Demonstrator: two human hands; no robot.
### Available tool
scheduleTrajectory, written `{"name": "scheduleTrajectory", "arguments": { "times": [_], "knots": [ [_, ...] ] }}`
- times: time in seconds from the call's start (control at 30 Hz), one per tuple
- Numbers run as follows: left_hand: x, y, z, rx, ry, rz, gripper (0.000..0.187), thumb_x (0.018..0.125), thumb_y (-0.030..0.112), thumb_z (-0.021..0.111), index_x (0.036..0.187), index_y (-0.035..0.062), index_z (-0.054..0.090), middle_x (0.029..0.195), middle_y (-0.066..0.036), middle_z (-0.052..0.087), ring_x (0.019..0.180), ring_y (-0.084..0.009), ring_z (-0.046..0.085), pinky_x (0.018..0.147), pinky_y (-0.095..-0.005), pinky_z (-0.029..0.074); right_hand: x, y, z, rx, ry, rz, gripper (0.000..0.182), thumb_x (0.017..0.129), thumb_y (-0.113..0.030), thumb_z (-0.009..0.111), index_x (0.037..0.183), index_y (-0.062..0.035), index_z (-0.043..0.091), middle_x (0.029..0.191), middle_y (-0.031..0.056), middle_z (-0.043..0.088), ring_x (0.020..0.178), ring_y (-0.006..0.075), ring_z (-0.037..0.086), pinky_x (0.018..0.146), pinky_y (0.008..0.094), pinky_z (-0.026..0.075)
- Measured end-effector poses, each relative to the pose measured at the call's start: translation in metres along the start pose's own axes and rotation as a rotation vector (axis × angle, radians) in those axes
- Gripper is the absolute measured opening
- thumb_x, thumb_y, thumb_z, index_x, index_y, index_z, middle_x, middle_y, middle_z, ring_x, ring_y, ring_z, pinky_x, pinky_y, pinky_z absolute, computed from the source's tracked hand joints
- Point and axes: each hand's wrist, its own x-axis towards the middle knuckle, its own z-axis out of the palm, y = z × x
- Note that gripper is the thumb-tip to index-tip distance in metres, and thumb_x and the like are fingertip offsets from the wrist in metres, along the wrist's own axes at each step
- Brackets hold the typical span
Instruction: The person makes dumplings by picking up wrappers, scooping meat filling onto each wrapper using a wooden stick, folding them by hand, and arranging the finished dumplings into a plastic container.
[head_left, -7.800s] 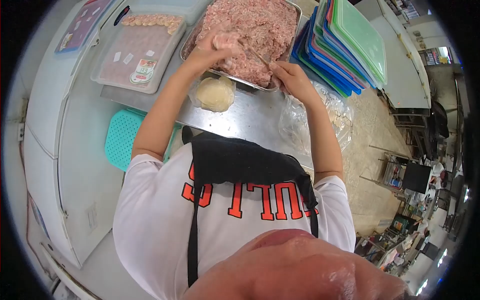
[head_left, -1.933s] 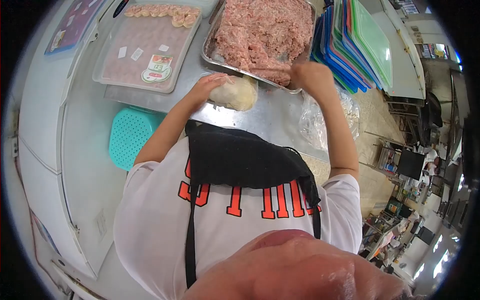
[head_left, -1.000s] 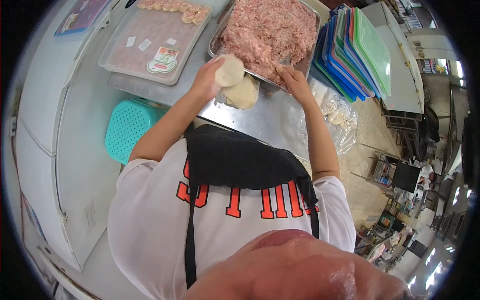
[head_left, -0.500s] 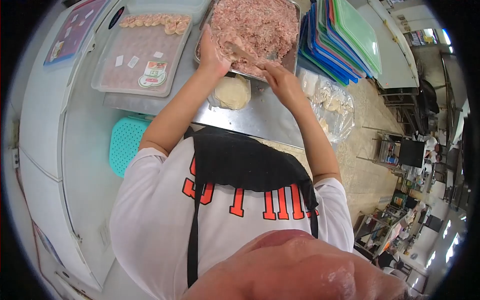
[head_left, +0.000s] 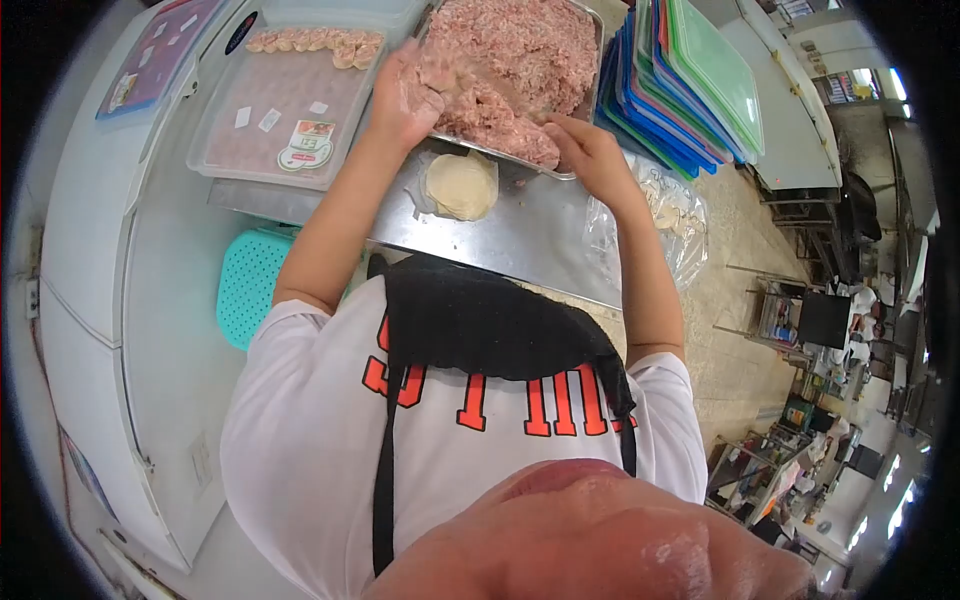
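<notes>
My left hand [head_left: 405,108] is at the left edge of a metal tray [head_left: 556,170] heaped with minced meat [head_left: 510,50]. Its fingers curl around what looks like a meat-smeared dumpling wrapper, blurred by motion. Over the tray's near right corner, my right hand [head_left: 592,158] grips the handle of a narrow flat spatula, its blade blurred against the meat. Below the tray lies a stack of round, pale dumpling wrappers [head_left: 462,187] on the steel table.
To the left stands a plastic box [head_left: 270,150] with rows of filled dumplings [head_left: 345,45] along its far side. Stacked coloured lids [head_left: 690,90] are at the right, above a clear plastic bag [head_left: 660,215]. A turquoise basket [head_left: 250,285] sits below the table's left end.
My left hand has moved left and slightly down, away from the spatula. My right hand has shifted right and down, and the spatula now lies over the meat instead of at my left palm.
</notes>
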Motion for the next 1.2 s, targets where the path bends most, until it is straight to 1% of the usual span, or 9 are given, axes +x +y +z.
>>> {"name": "scheduleTrajectory", "arguments": {
  "times": [0.2, 0.33, 0.43, 0.53, 0.6, 0.7, 0.9, 0.93, 1.2],
  "knots": [
    [-0.03, 0.007, 0.047, 1.294, -0.129, 0.287, 0.054, 0.082, 0.015, 0.07, 0.13, 0.0041, 0.048, 0.12, -0.012, 0.058, 0.107, -0.0163, 0.057, 0.092, -0.0314, 0.047, -0.003, 0.0, -0.021, 0.315, -0.311, 0.395, 0.034, 0.099, -0.025, 0.051, 0.119, 0.0014, 0.06, 0.063, -0.0035, 0.045, 0.058, 0.006, 0.041, 0.052, 0.0233, 0.035],
    [-0.013, 0.011, 0.025, 1.469, -0.31, 0.303, 0.05, 0.077, 0.015, 0.076, 0.122, 0.005, 0.056, 0.108, -0.007, 0.063, 0.094, -0.0112, 0.058, 0.083, -0.0255, 0.048, -0.009, -0.003, -0.031, 0.246, -0.328, 0.287, 0.032, 0.097, -0.027, 0.053, 0.108, 0.0013, 0.063, 0.069, 0.0081, 0.056, 0.066, 0.014, 0.05, 0.064, 0.0299, 0.044],
    [-0.017, 0.014, 0.031, 1.407, -0.154, -0.072, 0.042, 0.074, 0.012, 0.077, 0.113, 0.0025, 0.062, 0.094, -0.003, 0.065, 0.086, -0.0113, 0.058, 0.078, -0.0268, 0.049, -0.015, 0.007, -0.02, 0.21, -0.34, 0.248, 0.033, 0.096, -0.027, 0.054, 0.114, -0.0006, 0.062, 0.073, 0.0087, 0.058, 0.068, 0.0144, 0.052, 0.065, 0.0306, 0.045],
    [-0.018, 0.006, 0.024, 1.697, -0.214, 0.091, 0.04, 0.071, 0.011, 0.076, 0.107, -0.0004, 0.064, 0.087, -0.004, 0.067, 0.08, -0.0129, 0.059, 0.076, -0.0277, 0.049, -0.018, 0.039, -0.004, 0.229, -0.396, 0.26, 0.033, 0.097, -0.025, 0.055, 0.12, -0.0023, 0.061, 0.067, -0.0043, 0.048, 0.061, 0.0067, 0.044, 0.054, 0.0239, 0.038],
    [-0.02, -0.003, 0.018, 1.831, -0.241, 0.092, 0.041, 0.07, 0.015, 0.075, 0.106, -0.0019, 0.063, 0.089, -0.014, 0.069, 0.079, -0.0217, 0.065, 0.075, -0.0324, 0.051, -0.017, 0.059, -0.003, 0.148, -0.402, 0.203, 0.031, 0.093, -0.025, 0.058, 0.117, -0.0076, 0.063, 0.092, 0.0135, 0.067, 0.079, 0.0229, 0.065, 0.072, 0.035, 0.05],
    [-0.017, -0.01, 0.008, 2.084, -0.103, 0.028, 0.043, 0.07, 0.021, 0.074, 0.105, -0.0015, 0.063, 0.092, -0.023, 0.067, 0.085, -0.0345, 0.065, 0.078, -0.0394, 0.051, -0.018, 0.064, -0.012, -0.35, -0.248, -0.01, 0.027, 0.09, -0.024, 0.059, 0.113, -0.0103, 0.065, 0.098, 0.0146, 0.067, 0.085, 0.0311, 0.065, 0.072, 0.0397, 0.052],
    [-0.007, -0.03, 0.001, 2.238, 0.064, -0.144, 0.042, 0.071, 0.026, 0.072, 0.109, 0.0109, 0.065, 0.095, -0.021, 0.067, 0.093, -0.0371, 0.063, 0.082, -0.046, 0.049, -0.028, 0.065, 0.025, -0.365, -0.032, -0.057, 0.021, 0.09, -0.021, 0.057, 0.104, -0.0084, 0.065, 0.086, 0.0154, 0.065, 0.077, 0.0341, 0.063, 0.065, 0.0414, 0.051],
    [-0.008, -0.032, 0.006, 2.238, 0.065, -0.142, 0.042, 0.071, 0.026, 0.072, 0.109, 0.0109, 0.065, 0.095, -0.021, 0.067, 0.093, -0.0371, 0.063, 0.082, -0.046, 0.049, -0.031, 0.088, 0.032, -0.718, -0.386, 0.064, 0.021, 0.09, -0.023, 0.055, 0.102, -0.0096, 0.065, 0.086, 0.014, 0.065, 0.078, 0.0343, 0.064, 0.065, 0.0429, 0.052],
    [-0.01, -0.018, 0.015, 1.835, -0.121, 0.236, 0.057, 0.075, 0.032, 0.075, 0.123, 0.0079, 0.055, 0.112, -0.02, 0.063, 0.102, -0.034, 0.061, 0.087, -0.0397, 0.048, -0.021, 0.069, -0.022, -0.308, -0.223, 0.191, 0.025, 0.091, -0.023, 0.052, 0.098, -0.0033, 0.066, 0.092, 0.0194, 0.067, 0.085, 0.0361, 0.065, 0.072, 0.0418, 0.051]
  ]
}}
